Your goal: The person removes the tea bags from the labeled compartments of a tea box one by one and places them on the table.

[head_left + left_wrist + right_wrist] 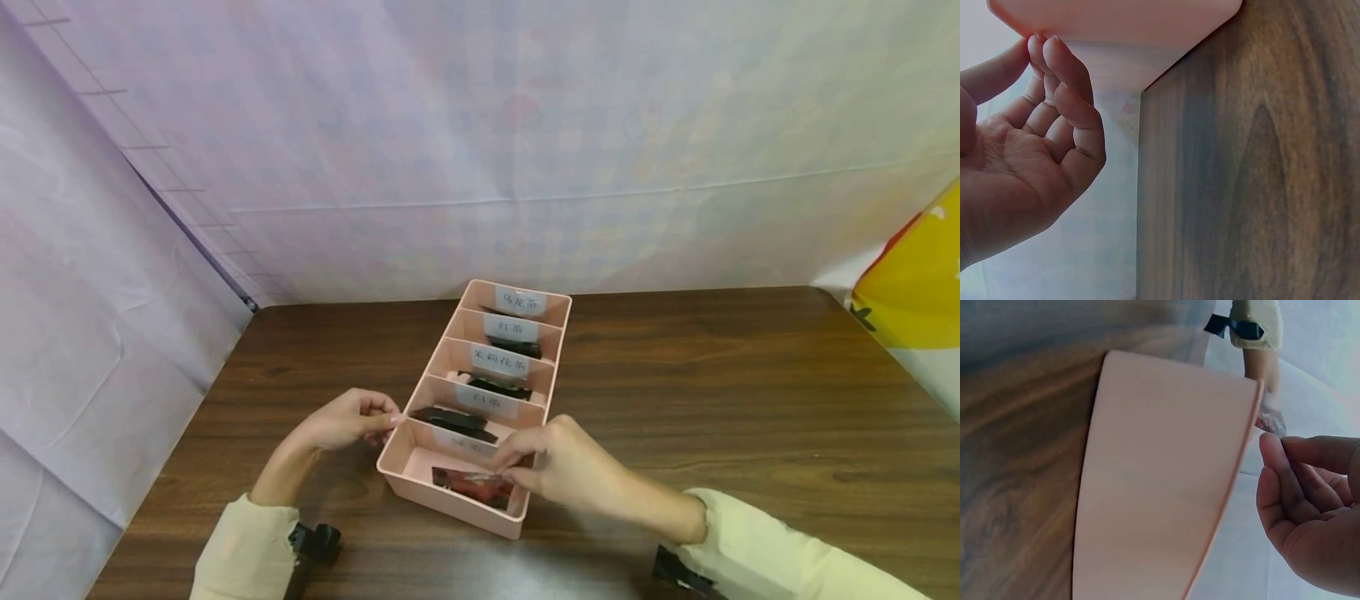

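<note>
A long pink divided box (450, 511) rests on the table, its compartments marked by white labels with handwritten tea names. In the head view my left hand (348, 421) pinches the box's left rim between thumb and fingers, near the front divider. Over the front compartment, my right hand (570, 467) pinches a red patterned tea sachet (476, 487) by its right end. The right wrist view shows a bit of the sachet (1272, 422) beyond the thumb and fingertip, just above the rim. Dark sachets (453, 421) lie in the compartment behind.
More dark sachets (498, 386) sit in the farther compartments. The box stands on a brown wood-grain table (712, 400). A pale patterned cloth (525, 150) hangs behind the table, and a yellow cloth (911, 283) hangs at the right.
</note>
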A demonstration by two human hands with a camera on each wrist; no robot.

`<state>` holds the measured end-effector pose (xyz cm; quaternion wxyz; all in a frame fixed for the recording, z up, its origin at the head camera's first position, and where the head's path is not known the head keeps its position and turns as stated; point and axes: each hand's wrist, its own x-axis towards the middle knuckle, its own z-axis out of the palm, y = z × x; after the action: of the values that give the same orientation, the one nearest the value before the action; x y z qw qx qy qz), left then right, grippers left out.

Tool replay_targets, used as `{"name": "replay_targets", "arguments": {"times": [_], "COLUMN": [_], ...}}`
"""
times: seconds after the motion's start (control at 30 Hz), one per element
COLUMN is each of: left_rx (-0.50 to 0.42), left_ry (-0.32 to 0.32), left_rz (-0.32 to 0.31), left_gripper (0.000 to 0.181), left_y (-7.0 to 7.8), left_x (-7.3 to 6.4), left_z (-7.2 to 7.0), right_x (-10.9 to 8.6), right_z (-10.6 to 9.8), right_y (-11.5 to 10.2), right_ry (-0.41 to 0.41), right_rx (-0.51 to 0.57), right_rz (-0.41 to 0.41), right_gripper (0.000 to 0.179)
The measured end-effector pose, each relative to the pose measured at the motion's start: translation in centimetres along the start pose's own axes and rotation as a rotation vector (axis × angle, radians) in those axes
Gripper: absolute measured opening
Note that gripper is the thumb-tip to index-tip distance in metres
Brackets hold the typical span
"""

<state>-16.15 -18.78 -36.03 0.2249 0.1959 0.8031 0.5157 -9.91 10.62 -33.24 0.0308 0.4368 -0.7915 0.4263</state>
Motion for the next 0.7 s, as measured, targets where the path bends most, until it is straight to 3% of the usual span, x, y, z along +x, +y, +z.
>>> {"name": "replay_targets", "arguments": {"times": [0.27,0.7], "left_rx": [-0.006,-0.005], "left_ry": [0.003,0.004], "left_rz": [-0.002,-0.017], "left_gripper": [0.016,0.016], "left_y": [0.2,0.2], "left_x": [-0.1,0.0], "left_z": [0.0,0.0], "right_x": [0.8,1.8], "right_z": [-2.0,-6.9], "right_y": [0.1,-0.4], "right_ry": [0.064,0.19], "right_rx": [-0.059,-0.148], "right_rz": [0.028,0.216], "right_gripper": [0.017,0.017]}}
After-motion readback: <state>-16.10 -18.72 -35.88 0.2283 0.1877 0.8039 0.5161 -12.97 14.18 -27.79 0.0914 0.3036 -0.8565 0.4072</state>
